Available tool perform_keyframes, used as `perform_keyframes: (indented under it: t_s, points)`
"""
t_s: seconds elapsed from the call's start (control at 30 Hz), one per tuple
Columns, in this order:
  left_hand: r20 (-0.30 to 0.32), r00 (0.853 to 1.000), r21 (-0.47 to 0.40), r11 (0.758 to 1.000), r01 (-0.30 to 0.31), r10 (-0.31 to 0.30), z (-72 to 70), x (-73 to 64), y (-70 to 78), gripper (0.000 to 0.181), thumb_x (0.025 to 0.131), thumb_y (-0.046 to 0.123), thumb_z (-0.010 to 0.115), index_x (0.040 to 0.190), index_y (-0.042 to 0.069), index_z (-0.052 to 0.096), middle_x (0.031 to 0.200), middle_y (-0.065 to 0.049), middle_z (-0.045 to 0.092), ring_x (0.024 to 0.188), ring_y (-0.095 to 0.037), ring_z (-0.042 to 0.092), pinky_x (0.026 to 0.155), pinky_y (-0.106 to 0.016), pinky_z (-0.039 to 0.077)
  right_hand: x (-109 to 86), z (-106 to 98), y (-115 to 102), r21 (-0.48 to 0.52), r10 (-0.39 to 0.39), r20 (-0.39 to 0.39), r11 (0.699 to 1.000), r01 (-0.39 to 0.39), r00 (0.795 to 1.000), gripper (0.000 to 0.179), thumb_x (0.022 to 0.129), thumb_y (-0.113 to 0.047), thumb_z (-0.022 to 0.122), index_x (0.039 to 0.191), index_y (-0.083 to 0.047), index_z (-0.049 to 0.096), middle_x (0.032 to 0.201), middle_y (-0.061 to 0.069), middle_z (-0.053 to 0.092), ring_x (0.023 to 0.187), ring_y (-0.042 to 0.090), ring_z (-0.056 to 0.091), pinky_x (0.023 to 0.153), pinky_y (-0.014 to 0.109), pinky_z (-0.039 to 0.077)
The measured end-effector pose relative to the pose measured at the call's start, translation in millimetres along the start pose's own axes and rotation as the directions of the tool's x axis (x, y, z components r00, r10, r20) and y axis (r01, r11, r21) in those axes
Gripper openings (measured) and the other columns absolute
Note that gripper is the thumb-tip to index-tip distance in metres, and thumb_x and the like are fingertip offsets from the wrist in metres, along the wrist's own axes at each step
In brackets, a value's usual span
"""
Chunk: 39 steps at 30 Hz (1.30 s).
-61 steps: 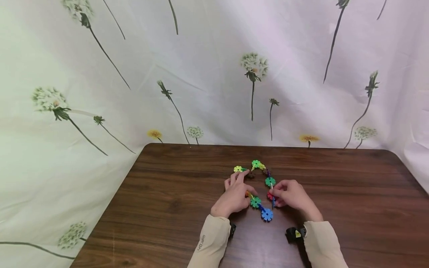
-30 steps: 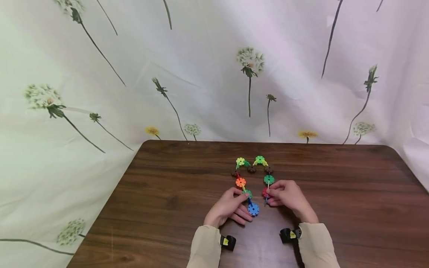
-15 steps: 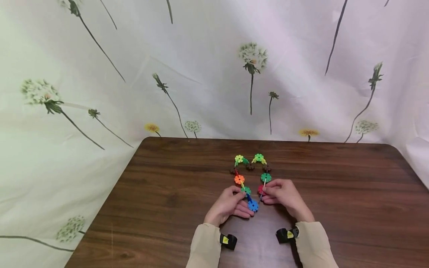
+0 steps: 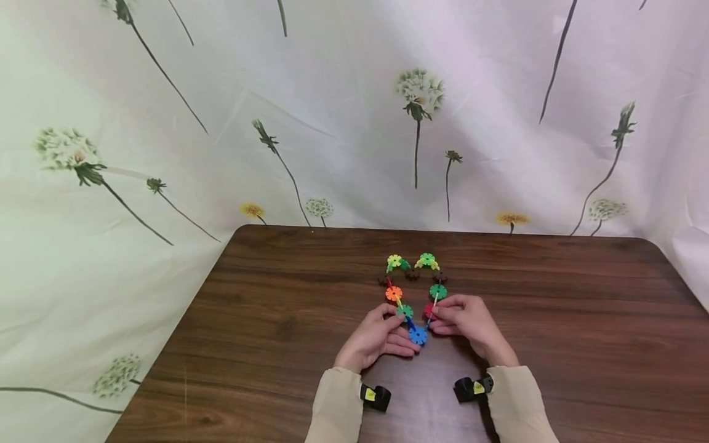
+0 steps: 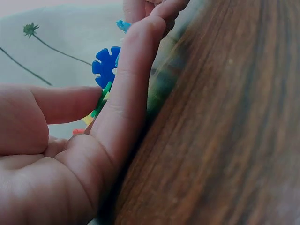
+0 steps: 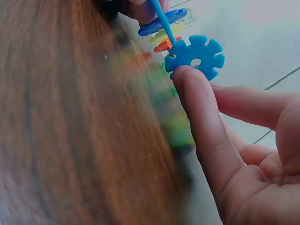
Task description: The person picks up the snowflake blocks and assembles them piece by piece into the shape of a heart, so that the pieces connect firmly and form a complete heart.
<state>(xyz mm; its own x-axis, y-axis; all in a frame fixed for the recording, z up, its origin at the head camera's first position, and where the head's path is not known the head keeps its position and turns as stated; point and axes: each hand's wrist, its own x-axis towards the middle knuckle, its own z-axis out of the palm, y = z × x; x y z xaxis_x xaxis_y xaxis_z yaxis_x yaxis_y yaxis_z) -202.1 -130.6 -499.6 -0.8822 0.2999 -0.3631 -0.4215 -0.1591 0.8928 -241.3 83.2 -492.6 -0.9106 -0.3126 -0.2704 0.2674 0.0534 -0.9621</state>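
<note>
A chain of slotted plastic snowflake discs forms a heart-like outline before me, its lower point near my hands. My left hand (image 4: 375, 337) pinches a green disc (image 4: 405, 312) on the lower left side, its other fingers stretched beneath the blue disc (image 4: 418, 335) at the point. In the left wrist view, the thumb presses the green disc (image 5: 101, 100) beside a dark blue disc (image 5: 104, 68). My right hand (image 4: 472, 320) pinches a light blue disc (image 6: 199, 54) between thumb and finger, right at the blue point. A red disc (image 4: 429, 310) sits by its fingertips.
Farther up the chain are an orange disc (image 4: 394, 293), a yellow-green disc (image 4: 394, 261), a bright green disc (image 4: 427, 259) and brown discs. The chain is over a brown wooden table (image 4: 277, 369). A dandelion-print curtain (image 4: 343, 123) hangs behind the far edge.
My left hand left the chain's upper left side and now pinches the green disc lower down. My right hand moved left with its disc, bringing the two lower ends together.
</note>
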Motion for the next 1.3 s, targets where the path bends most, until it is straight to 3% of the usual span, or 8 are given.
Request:
perform_keyframes:
  t_s: [0.93,1.13,1.3]
  points:
    - [0.015,0.999,-0.07,0.997,-0.029,0.03,-0.3,0.7,1.2,0.015,0.104,0.015,0.04,0.116,0.005,0.04,0.081,-0.012,0.064,0.073,-0.022,0.072,0.077,-0.041,0.058,3.0,7.0,0.6,0.04,0.006,-0.055,0.999,-0.004,0.998,0.027,0.092,0.001,0.059,0.114,0.015,0.053,0.088,0.013,0.073,0.072,0.018,0.072,0.07,0.033,0.059]
    - [-0.024,0.999,-0.092,0.995,-0.024,0.022,3.0,-0.5,2.8,0.021,0.102,0.01,0.046,0.12,0.001,0.04,0.081,-0.012,0.063,0.074,-0.021,0.073,0.078,-0.038,0.058,4.2,7.4,0.8,0.056,0.028,-0.082,0.998,-0.023,0.996,0.028,0.092,0.001,0.06,0.116,0.015,0.053,0.089,0.012,0.072,0.074,0.019,0.073,0.07,0.033,0.059]
    - [-0.016,1.0,-0.103,0.994,-0.023,0.022,3.3,-0.5,3.3,0.036,0.094,-0.002,0.054,0.126,-0.005,0.038,0.09,-0.015,0.064,0.08,-0.023,0.073,0.081,-0.036,0.058,5.5,7.5,1.8,0.085,0.047,-0.096,0.996,-0.038,0.994,0.029,0.092,0.001,0.059,0.117,0.015,0.053,0.089,0.01,0.071,0.075,0.019,0.073,0.071,0.033,0.059]
